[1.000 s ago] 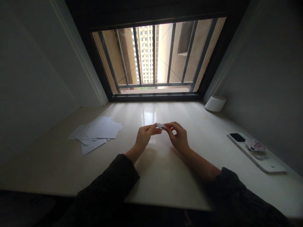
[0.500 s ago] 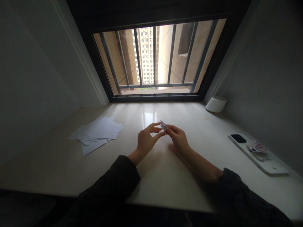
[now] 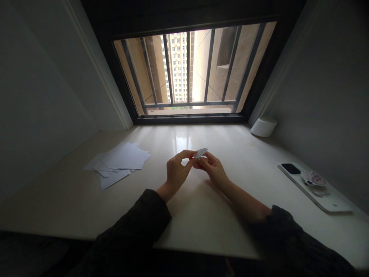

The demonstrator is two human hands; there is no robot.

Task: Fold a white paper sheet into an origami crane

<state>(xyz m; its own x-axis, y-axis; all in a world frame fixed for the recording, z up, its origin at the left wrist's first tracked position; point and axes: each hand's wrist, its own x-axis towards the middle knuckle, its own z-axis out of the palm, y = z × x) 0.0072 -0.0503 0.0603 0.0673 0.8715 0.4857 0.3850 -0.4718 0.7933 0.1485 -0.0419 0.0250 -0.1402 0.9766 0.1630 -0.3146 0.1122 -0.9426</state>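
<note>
A small folded piece of white paper (image 3: 201,153) is held up between my hands, above the pale tabletop (image 3: 184,227). My left hand (image 3: 178,169) pinches its left end between thumb and fingers. From the right, my right hand (image 3: 213,169) has its fingers closed at the paper's lower and right side. Part of the paper is hidden behind the fingertips, so its full shape does not show. Both hands are close together, with the fingers nearly touching.
Loose white paper sheets and scraps (image 3: 121,159) lie in a pile at the left. At the right lies a white phone (image 3: 319,198) with a round grip on its back. A white cylindrical object (image 3: 263,127) stands in the far right corner. A barred window (image 3: 188,69) is at the back.
The folded paper has turned from nearly upright to slanting up toward the right. My left fingers have closed on its left end, and my right fingers have shifted beneath it.
</note>
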